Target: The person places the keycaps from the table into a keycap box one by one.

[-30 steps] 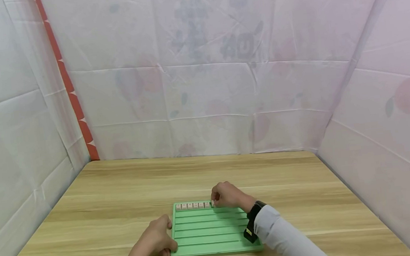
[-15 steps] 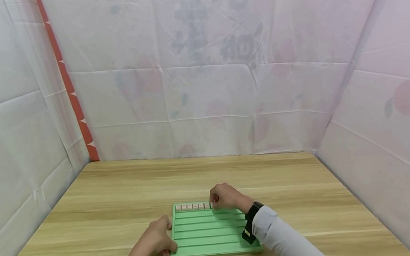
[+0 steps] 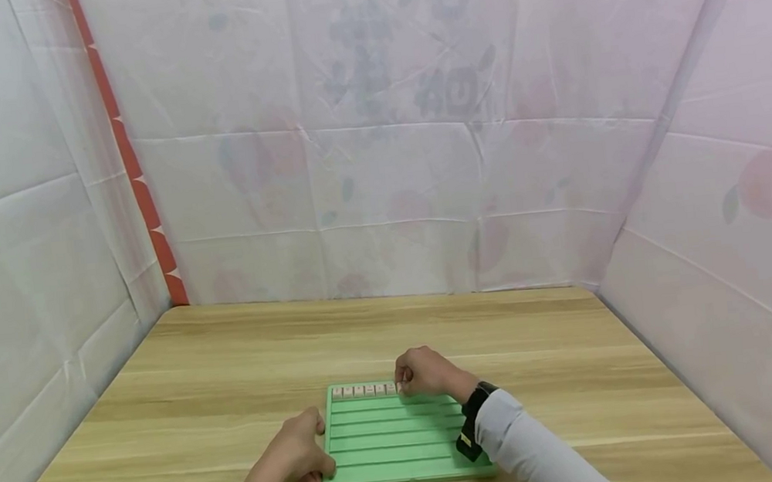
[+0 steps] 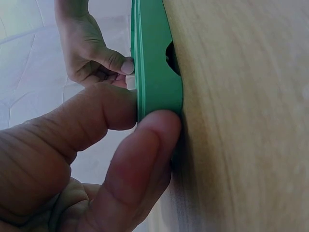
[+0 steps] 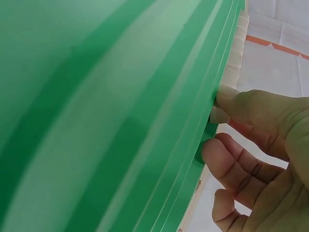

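Observation:
A green ridged board (image 3: 395,427) lies on the table, with a row of small pale tiles (image 3: 364,390) in its far slot, starting from the left corner. My left hand (image 3: 296,450) grips the board's near left edge; in the left wrist view its thumb and a finger press on the green edge (image 4: 158,89). At the right end of the row, my right hand (image 3: 429,371) pinches a small tile (image 5: 219,115) at the far slot. The right wrist view shows this tile close beside the row. Marks on the tiles are too small to read.
The wood-grain table (image 3: 243,348) extends around the board on all sides. Pale cloth walls (image 3: 386,171) enclose it at the back, left and right. The right sleeve (image 3: 538,443) passes over the board's near right corner.
My right hand has shifted very slightly left, bringing the pinched tile closer to the row's end. The left hand keeps its grip on the board.

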The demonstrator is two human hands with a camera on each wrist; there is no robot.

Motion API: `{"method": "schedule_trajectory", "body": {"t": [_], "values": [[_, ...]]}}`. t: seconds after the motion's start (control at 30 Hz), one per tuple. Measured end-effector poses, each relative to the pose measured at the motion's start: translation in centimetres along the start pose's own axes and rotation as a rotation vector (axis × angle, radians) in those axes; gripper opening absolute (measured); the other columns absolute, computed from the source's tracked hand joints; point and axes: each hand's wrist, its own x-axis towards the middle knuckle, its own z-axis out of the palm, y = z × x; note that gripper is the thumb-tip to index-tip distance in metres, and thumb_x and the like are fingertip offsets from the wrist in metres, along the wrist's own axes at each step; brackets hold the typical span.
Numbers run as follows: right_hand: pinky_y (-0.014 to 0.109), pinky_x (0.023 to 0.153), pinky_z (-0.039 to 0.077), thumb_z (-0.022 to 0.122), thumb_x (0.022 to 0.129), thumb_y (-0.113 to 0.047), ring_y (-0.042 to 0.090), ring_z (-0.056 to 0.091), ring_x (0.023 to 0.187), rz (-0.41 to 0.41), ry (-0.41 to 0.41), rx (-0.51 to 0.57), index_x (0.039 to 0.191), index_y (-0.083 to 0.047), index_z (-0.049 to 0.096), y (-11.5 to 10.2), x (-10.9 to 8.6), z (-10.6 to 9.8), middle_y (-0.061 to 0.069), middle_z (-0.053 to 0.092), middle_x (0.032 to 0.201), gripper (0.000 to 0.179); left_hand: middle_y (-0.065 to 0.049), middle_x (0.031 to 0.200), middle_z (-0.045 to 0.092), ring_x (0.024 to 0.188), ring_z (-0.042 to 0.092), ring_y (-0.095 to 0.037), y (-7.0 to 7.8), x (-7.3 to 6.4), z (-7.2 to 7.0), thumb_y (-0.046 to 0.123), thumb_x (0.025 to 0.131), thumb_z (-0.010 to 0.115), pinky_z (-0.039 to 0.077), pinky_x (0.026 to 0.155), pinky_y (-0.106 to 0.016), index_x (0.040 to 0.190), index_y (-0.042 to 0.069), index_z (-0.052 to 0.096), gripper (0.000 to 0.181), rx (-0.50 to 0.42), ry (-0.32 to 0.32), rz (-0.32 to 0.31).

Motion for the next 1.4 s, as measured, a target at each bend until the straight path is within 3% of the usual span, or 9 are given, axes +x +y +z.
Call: {"method": "schedule_trajectory", "body": {"t": [0.4,0.57,0.67,0.87,1.03,1.4], "values": [[0.029,0.059,0.043,0.067,0.078,0.002,0.009,0.047,0.062,-0.060,0.011,0.042,0.079,-0.008,0.064,0.0,-0.2,-0.1,-0.006,0.052,0.069,0.011,-0.014,0.070,0.053,0.045,0.054,-0.016,0.1,-0.2,0.0,-0.011,0.062,0.072,0.045,0.040,-0.025,0.098,-0.001,0.044,0.046,-0.008,0.013,-0.009],[0.028,0.060,0.041,0.068,0.080,0.000,0.009,0.044,0.061,-0.011,-0.010,0.036,0.085,-0.007,0.065,0.2,0.0,0.0,-0.005,0.051,0.068,0.009,-0.014,0.069,0.053,0.044,0.054,-0.015,0.0,-0.2,-0.1,-0.011,0.062,0.071,0.045,0.041,-0.025,0.098,-0.001,0.044,0.046,-0.009,0.013,0.011],[0.029,0.063,0.044,0.069,0.081,-0.003,0.011,0.049,0.066,0.010,-0.022,0.016,0.092,-0.005,0.066,0.1,0.0,-0.1,-0.003,0.054,0.074,0.012,-0.014,0.069,0.053,0.044,0.054,-0.015,0.0,-0.2,-0.1,-0.011,0.062,0.071,0.045,0.041,-0.025,0.098,-0.002,0.044,0.046,-0.012,0.009,0.019],[0.033,0.074,0.049,0.071,0.081,-0.009,0.023,0.059,0.091,0.037,-0.074,-0.103,0.107,-0.004,0.066,-0.5,-0.3,-0.6,0.006,0.062,0.097,0.027,-0.014,0.069,0.053,0.044,0.054,-0.015,-0.1,-0.2,-0.1,-0.011,0.062,0.071,0.045,0.040,-0.025,0.098,-0.002,0.044,0.045,-0.016,0.005,0.024],[0.034,0.075,0.047,0.074,0.077,-0.009,0.023,0.055,0.090,0.040,-0.117,-0.209,0.117,-0.004,0.062,-1.1,-0.6,-1.3,0.009,0.057,0.102,0.042,-0.014,0.069,0.053,0.044,0.054,-0.015,0.0,-0.1,-0.2,-0.011,0.062,0.071,0.045,0.041,-0.024,0.098,-0.002,0.044,0.046,-0.014,0.007,0.018],[0.037,0.082,0.046,0.077,0.074,-0.008,0.027,0.052,0.104,0.069,-0.151,-0.202,0.123,-0.006,0.059,-1.4,-0.8,-1.6,0.010,0.055,0.114,0.052,-0.014,0.070,0.053,0.045,0.054,-0.015,0.0,-0.2,-0.2,-0.011,0.063,0.071,0.045,0.041,-0.024,0.100,-0.002,0.044,0.047,-0.021,0.009,0.003]]}}
